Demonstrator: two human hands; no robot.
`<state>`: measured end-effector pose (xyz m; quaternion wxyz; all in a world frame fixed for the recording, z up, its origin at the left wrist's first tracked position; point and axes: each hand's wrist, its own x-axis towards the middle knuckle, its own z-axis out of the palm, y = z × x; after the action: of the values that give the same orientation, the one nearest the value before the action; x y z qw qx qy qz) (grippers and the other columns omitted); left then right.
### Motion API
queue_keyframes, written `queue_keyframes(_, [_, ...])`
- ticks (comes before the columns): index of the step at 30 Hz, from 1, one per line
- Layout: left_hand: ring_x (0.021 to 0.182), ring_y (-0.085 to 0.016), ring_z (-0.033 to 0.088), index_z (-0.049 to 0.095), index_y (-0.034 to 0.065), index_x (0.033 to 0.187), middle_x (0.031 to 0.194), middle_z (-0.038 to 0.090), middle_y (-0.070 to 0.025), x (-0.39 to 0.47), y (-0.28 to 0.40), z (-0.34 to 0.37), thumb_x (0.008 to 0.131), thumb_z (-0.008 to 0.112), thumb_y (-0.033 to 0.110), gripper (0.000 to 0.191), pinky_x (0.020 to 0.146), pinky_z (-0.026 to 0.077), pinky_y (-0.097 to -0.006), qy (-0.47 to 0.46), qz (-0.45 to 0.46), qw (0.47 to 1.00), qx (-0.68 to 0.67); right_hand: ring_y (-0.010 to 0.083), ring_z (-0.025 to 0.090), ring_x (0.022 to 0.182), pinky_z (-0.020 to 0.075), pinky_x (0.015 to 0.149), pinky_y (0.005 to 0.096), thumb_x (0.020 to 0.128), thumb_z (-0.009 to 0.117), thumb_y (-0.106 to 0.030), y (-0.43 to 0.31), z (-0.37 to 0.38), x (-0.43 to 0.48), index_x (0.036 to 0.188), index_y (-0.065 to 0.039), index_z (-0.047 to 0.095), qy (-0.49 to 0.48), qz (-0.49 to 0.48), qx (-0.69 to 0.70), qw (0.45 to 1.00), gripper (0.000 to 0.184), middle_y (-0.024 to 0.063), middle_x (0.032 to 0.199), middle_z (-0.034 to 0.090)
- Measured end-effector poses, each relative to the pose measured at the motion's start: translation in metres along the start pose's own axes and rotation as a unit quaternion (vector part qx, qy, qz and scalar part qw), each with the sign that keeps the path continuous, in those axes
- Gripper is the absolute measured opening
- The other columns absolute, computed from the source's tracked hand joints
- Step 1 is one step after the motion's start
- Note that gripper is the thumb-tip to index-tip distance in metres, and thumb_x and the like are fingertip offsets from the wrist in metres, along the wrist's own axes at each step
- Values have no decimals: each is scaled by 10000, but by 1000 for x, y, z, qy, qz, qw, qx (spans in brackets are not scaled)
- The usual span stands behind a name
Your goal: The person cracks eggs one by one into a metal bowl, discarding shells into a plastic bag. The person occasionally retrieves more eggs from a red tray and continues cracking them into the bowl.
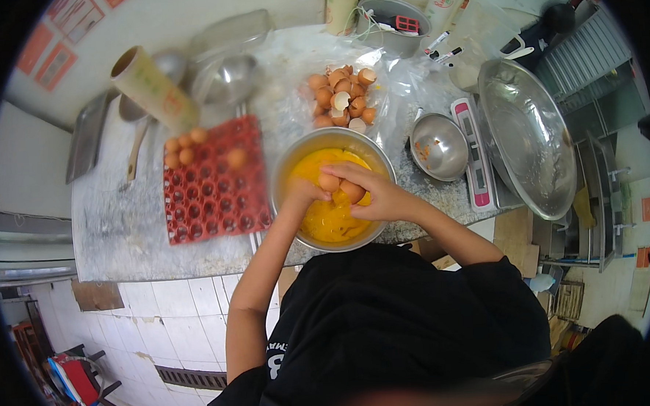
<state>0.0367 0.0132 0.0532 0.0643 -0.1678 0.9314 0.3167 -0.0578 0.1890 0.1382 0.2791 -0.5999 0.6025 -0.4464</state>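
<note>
A deep round metal pot [387,164] at the table's front edge holds yellow beaten-looking egg liquid [326,225]. Over it, my right hand [382,191] grips two brown rounded pieces, a left egg [329,182] and a right egg [352,191]; whether they are whole eggs or shell parts is unclear. My left hand [305,192] reaches in from the left, its thumb against the underside of the left piece; its other fingers are blurred or hidden. Behind the pot, a heap of broken brown eggshells [343,94] lies on clear plastic. Left of the pot, a red egg tray [214,192] carries several brown eggs [185,147].
A small metal bowl [439,147] with shell bits, a pink-and-white scale [474,154] and a large tilted metal basin [531,137] stand right. At the back are a plastic-wrap roll [156,90], a metal bowl [233,78], a grey bucket [396,39] and marker pens [442,48].
</note>
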Motion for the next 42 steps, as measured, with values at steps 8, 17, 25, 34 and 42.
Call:
queue_keyframes(8, [894,-345,649,707,38,910,915,666,-224,0,3,-1,691,613,610,619,786,508,-403,11,0,999,53,338,461,1207,380,1021,382,726,570,-8,-17,-15,8,1305,-110,480,0,-72,-190,979,595,142,1313,456])
queue_keyframes(17, [877,-343,650,710,29,861,877,667,-223,-15,-9,-7,692,616,611,613,775,509,-400,-64,-109,992,-19,298,526,1102,441,917,362,755,670,-99,74,-59,67,1234,-98,553,114,-13,-282,953,493,105,1191,536])
queue_keyframes(25, [789,-302,660,694,3,851,825,664,-216,11,-20,-57,793,623,445,451,723,494,-392,54,-98,987,-119,295,571,1014,456,887,366,789,675,-162,158,-134,93,1193,-89,587,271,63,-145,949,420,133,1143,582])
queue_keyframes(34, [911,-264,643,682,-1,919,933,682,-172,179,-38,-52,862,579,362,382,795,484,-375,78,18,992,95,295,599,869,475,781,372,742,688,-172,243,-138,85,1120,-73,589,341,247,-236,876,404,140,934,610])
queue_keyframes(42, [933,-289,640,690,21,929,956,675,-182,239,-108,-76,811,590,434,441,803,491,-381,-68,-141,949,275,329,574,743,463,669,410,702,548,20,199,-180,89,964,-73,636,397,141,-260,869,291,154,814,546])
